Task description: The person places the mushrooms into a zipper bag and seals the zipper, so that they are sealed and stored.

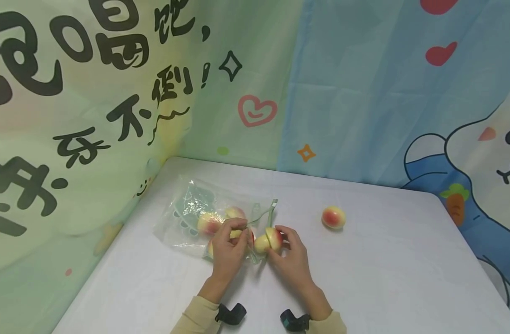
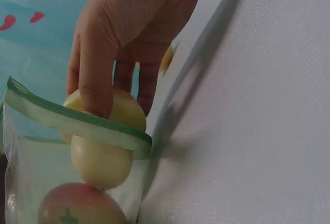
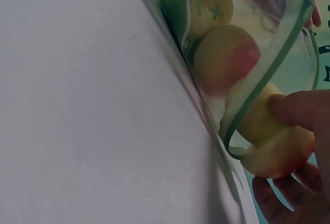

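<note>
Green cross (image 3: pixel 215 12), wrist views only; right fingers (image 3: pixel 296 109) gripping fruit (image 3: pixel 281 155), left fingers (image 1: pixel 234 224) pinching bag (image 1: pixel 189 200).

Right fruit (image 1: pixel 333 217): yellow, red blush. Left bag (image 1: pixel 167 229): clear, green zip edge (image 3: pixel 270 62), teal print (image 1: pixel 200 197). Tabletop (image 1: pixel 384 260): white. Far backdrop (image 1: pixel 355 106): yellow-green left, blue right, red hearts (image 1: pixel 440 54).
</note>
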`<state>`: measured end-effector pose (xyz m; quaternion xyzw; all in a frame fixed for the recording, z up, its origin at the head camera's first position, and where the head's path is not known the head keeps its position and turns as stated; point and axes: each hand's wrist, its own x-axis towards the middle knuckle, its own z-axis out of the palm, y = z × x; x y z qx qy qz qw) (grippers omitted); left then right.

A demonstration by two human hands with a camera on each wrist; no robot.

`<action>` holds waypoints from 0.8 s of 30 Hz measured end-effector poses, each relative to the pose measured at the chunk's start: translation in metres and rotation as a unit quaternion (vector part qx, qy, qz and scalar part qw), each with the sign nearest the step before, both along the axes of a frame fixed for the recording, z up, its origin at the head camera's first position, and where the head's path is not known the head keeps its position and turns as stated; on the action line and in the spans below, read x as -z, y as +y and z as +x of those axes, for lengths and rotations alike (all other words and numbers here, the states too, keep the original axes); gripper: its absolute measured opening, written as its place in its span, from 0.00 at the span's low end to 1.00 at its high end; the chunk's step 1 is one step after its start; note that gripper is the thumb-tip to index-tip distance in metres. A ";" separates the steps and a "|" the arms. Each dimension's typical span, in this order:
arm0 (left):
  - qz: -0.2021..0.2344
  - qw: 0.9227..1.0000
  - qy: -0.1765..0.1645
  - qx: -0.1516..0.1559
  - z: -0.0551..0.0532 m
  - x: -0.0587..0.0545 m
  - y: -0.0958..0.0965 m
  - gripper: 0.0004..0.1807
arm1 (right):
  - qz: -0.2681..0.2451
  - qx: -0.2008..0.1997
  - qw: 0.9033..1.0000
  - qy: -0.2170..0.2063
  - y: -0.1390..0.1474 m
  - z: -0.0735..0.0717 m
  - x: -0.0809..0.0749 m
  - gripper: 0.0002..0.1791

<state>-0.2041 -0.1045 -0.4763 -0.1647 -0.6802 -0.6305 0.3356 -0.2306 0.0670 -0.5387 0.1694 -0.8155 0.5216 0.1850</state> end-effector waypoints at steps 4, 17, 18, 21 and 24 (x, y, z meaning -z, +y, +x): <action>0.005 1.000 -0.005 0.002 0.000 0.002 0.001 0.14 | -0.011 -0.033 0.999 0.007 -0.006 0.000 0.002 0.33; 0.007 1.000 -0.009 -0.002 0.001 0.000 0.003 0.11 | -0.033 -0.096 0.995 -0.006 -0.019 0.000 0.001 0.29; 0.007 1.000 -0.009 -0.002 0.001 0.000 0.003 0.11 | -0.034 -0.102 0.994 -0.005 -0.020 0.000 0.001 0.29; 0.007 1.000 -0.005 0.001 0.000 0.001 0.003 0.11 | -0.040 -0.121 0.992 -0.002 -0.022 0.002 -0.002 0.29; 0.011 1.000 -0.003 0.008 0.000 0.003 0.003 0.11 | -0.045 -0.134 0.990 -0.004 -0.023 0.008 -0.013 0.27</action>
